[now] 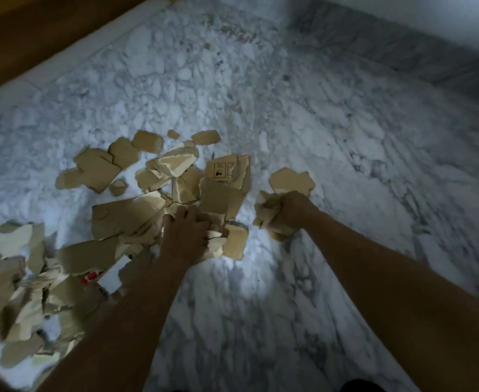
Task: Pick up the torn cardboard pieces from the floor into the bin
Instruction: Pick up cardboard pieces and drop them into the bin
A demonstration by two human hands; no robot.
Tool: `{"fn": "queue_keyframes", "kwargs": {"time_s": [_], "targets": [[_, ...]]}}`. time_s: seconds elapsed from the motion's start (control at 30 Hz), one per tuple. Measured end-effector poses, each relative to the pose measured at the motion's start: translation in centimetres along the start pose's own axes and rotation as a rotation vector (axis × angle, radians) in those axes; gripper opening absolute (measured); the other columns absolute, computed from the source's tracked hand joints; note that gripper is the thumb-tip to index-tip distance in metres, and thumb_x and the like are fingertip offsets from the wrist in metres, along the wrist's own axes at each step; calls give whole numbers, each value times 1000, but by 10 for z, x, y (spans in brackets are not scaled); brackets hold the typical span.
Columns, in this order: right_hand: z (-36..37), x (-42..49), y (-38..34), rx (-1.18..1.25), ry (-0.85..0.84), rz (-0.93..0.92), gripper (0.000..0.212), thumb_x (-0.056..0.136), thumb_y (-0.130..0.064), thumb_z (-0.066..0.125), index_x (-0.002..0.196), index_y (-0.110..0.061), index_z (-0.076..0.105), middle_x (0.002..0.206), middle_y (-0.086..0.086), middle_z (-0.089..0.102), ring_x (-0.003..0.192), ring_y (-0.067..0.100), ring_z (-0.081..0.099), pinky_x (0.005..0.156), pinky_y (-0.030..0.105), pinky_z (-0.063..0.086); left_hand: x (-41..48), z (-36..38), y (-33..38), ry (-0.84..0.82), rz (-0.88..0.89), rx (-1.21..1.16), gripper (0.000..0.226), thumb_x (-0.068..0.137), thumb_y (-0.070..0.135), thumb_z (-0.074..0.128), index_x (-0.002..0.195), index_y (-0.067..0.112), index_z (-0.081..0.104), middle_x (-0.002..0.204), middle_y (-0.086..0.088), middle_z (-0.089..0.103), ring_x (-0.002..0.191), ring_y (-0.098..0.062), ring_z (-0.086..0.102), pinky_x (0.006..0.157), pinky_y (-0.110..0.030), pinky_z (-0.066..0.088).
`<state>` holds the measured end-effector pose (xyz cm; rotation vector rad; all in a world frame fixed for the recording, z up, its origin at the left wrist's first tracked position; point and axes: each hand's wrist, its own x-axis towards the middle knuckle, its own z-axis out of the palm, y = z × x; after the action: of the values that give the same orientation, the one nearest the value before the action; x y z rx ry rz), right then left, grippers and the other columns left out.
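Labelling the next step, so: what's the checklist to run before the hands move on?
1. Right hand grip on its bunch of torn tan cardboard pieces: ok, fingers curled round it.
2. Left hand grip on the pile of torn tan cardboard pieces: cannot tell, it lies on top.
3. Bin in view: not ok, none visible.
4. White marble floor cleared: not ok, many pieces lie on it.
5. Loose tan cardboard piece beyond the right hand: not ok, on the floor.
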<state>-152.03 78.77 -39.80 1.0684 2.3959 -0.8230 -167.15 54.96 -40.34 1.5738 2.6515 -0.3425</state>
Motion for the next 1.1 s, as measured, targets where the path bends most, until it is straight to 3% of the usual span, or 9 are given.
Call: {"fn": "queue_keyframes", "kwargs": {"time_s": [0.17, 0.27, 0.37, 0.43, 0.63, 0.77, 0.87, 1.0, 1.1], "targets": [[32, -19, 3, -179, 285, -137, 62, 71, -40, 72, 130, -43, 51, 130, 0, 50, 120, 26, 52, 106, 54, 30, 0, -4, 1, 64, 78, -95, 70, 51, 30, 86, 115, 23, 57, 97, -7, 63, 82, -29, 63, 58, -38, 53], [19, -26, 9, 21, 189, -144, 75, 69, -37, 81, 134, -28, 45, 125, 4, 58, 115, 29, 58, 90, 45, 48, 6, -21, 2, -61, -11, -224, 71, 69, 30, 75, 128, 20, 36, 94, -2, 64, 78, -27, 68, 57, -33, 49], [-20, -35, 22, 202, 202, -143, 75, 64, -30, 88, 119, -21, 38, 93, 5, 64, 86, 31, 65, 68, 37, 49, 17, -47, -3, -255, -1, -207, 41, 71, 36, 74, 106, 22, 58, 95, -2, 69, 85, -24, 69, 64, -31, 49], [-50, -40, 38, 167, 225, -124, 83, 65, -36, 88, 128, -24, 34, 87, 5, 64, 78, 29, 63, 69, 38, 51, 29, -70, -4, -427, 1, -256, 42, 64, 36, 82, 100, 22, 66, 97, -2, 71, 88, -22, 69, 65, -28, 46], [-69, -48, 83, -182, -102, 125, 53, 73, -39, 78, 121, -20, 66, 104, 8, 67, 88, 26, 64, 75, 35, 55, 79, -111, 43, -565, 106, -465, 34, 64, 34, 87, 86, 15, 71, 78, -1, 70, 77, -19, 67, 66, -29, 50], [-16, -51, 117, -107, 6, 199, 48, 72, -46, 73, 111, -20, 63, 107, 6, 66, 94, 28, 65, 79, 39, 57, 104, -85, 108, -560, 139, -523, 48, 65, 32, 86, 101, 5, 70, 98, -15, 68, 90, -31, 69, 71, -33, 53], [-9, -51, 134, -37, 26, 156, 51, 70, -47, 73, 114, -23, 62, 106, 4, 65, 97, 27, 64, 77, 36, 55, 114, -53, 140, -465, 123, -378, 80, 52, 51, 85, 123, 29, 57, 134, -10, 42, 124, -34, 43, 96, -43, 45], [-14, -51, 143, 29, 8, 142, 55, 66, -50, 75, 111, -19, 65, 107, 7, 67, 92, 25, 62, 70, 30, 48, 112, -34, 149, -451, 25, -371, 94, 45, 54, 88, 128, 34, 47, 131, -9, 31, 119, -37, 38, 95, -45, 45], [-41, -36, 132, 132, 12, 129, 47, 71, -39, 84, 107, -12, 71, 102, 6, 69, 93, 24, 64, 69, 25, 41, 107, -34, 151, -451, -12, -456, 100, 50, 47, 89, 133, 35, 36, 127, -10, 43, 115, -36, 42, 92, -44, 47]]}}
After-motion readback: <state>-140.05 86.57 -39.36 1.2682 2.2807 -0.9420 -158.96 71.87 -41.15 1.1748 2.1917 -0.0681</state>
